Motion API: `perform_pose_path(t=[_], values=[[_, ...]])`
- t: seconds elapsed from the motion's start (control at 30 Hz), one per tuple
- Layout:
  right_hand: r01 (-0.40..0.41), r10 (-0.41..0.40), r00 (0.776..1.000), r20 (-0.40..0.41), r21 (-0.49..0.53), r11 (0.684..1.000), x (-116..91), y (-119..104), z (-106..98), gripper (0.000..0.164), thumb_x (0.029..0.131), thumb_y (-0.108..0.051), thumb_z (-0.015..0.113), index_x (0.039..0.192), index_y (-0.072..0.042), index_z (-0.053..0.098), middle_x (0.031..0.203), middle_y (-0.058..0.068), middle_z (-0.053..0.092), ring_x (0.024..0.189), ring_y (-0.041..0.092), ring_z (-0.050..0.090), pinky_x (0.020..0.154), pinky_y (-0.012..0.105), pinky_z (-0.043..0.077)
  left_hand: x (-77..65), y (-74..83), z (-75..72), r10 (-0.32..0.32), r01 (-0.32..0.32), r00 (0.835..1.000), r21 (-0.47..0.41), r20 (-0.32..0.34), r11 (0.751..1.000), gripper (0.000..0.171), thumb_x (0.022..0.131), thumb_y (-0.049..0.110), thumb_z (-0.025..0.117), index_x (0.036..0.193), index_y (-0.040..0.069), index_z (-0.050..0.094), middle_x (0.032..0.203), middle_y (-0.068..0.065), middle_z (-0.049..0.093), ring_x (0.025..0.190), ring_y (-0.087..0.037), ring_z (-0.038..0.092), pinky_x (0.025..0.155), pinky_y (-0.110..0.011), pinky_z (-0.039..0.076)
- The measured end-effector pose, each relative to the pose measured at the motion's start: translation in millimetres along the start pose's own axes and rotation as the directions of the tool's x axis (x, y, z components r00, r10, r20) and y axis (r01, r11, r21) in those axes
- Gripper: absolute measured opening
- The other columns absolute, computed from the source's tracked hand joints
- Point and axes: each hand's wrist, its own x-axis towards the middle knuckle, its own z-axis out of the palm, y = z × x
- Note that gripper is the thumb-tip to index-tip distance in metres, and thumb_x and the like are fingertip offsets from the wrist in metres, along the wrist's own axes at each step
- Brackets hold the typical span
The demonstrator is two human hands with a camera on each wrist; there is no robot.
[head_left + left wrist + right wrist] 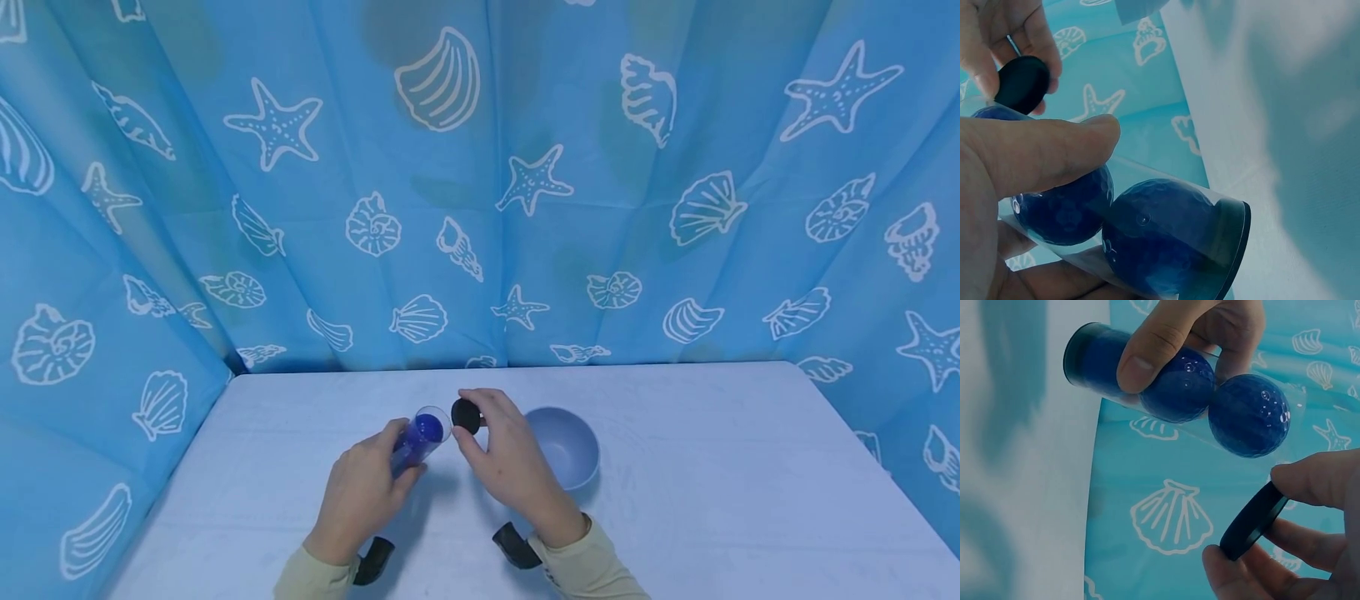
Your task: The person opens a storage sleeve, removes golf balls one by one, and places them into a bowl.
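Note:
My left hand (360, 492) grips a clear plastic tube (1141, 164) tilted on its side, thumb across its wall. Blue dimpled balls (1249, 415), which look like golf balls, sit in a row inside, and a dark cap (1082, 355) closes the far end. The tube's other end is uncovered and points toward my right hand (510, 458). Between thumb and fingertips, that hand pinches a round black lid (1254, 522) by its edge. The lid stands just off the tube's uncovered end.
Behind my right hand a blue bowl (577, 450) stands on the white-covered table (712, 475). A blue curtain (540, 108) with white shells and starfish hangs along the table's back and sides. Black devices (372, 561) are worn at both wrists.

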Motion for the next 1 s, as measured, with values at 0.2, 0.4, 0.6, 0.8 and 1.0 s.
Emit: perform_pose_path(t=[0.2, 0.4, 0.6, 0.8, 1.0], values=[[-0.047, 0.047, 0.997, 0.054, -0.007, 0.999, 0.2, 1.7, 2.6, 0.044, 0.09, -0.029, 0.06, 0.13, -0.013, 0.051, 0.124, 0.004, 0.05, 0.102, 0.011, 0.054, 0.086, 0.029, 0.049, -0.4, -0.8, 0.4, 0.011, -0.011, 1.0, -0.002, -0.017, 1.0, 0.055, 0.071, 0.032, 0.079, 0.116, 0.008, 0.057, 0.097, -0.009, 0.069, 0.085, -0.023, 0.067, 0.074, -0.041, 0.055], [-0.098, 0.101, 0.991, 0.091, -0.033, 0.995, 0.5, 3.7, 6.7, 0.046, 0.09, -0.033, 0.059, 0.132, -0.015, 0.05, 0.125, 0.005, 0.05, 0.103, 0.013, 0.054, 0.086, 0.032, 0.049, -0.2, -0.1, 0.4, 0.006, -0.006, 1.0, -0.005, -0.013, 1.0, 0.056, 0.072, 0.032, 0.079, 0.117, 0.008, 0.057, 0.098, -0.01, 0.069, 0.087, -0.024, 0.067, 0.075, -0.041, 0.054], [-0.099, 0.103, 0.991, 0.09, -0.048, 0.994, 0.4, 5.6, 11.8, 0.049, 0.089, -0.035, 0.061, 0.13, -0.011, 0.051, 0.123, 0.006, 0.052, 0.096, 0.014, 0.057, 0.081, 0.03, 0.05, 0.4, 0.0, 0.5, 0.008, -0.008, 1.0, -0.003, -0.015, 1.0, 0.056, 0.072, 0.033, 0.079, 0.117, 0.008, 0.057, 0.099, -0.01, 0.069, 0.088, -0.024, 0.067, 0.076, -0.042, 0.054], [-0.092, 0.099, 0.989, 0.109, -0.065, 0.994, 0.9, 9.0, 16.9, 0.048, 0.087, -0.035, 0.062, 0.127, -0.009, 0.054, 0.12, 0.006, 0.055, 0.094, 0.014, 0.058, 0.08, 0.031, 0.05, 0.7, -0.3, -0.2, 0.014, -0.014, 1.0, -0.003, -0.017, 1.0, 0.057, 0.072, 0.034, 0.079, 0.118, 0.008, 0.057, 0.099, -0.01, 0.069, 0.088, -0.024, 0.067, 0.076, -0.041, 0.054], [-0.108, 0.118, 0.984, 0.134, -0.078, 0.991, -0.1, 10.6, 21.8, 0.048, 0.086, -0.035, 0.064, 0.126, -0.009, 0.055, 0.119, 0.006, 0.056, 0.094, 0.014, 0.057, 0.08, 0.031, 0.05, -0.2, -0.5, -0.6, 0.01, -0.01, 1.0, -0.005, -0.011, 1.0, 0.057, 0.072, 0.034, 0.079, 0.118, 0.008, 0.057, 0.099, -0.01, 0.069, 0.087, -0.024, 0.067, 0.075, -0.041, 0.054]])
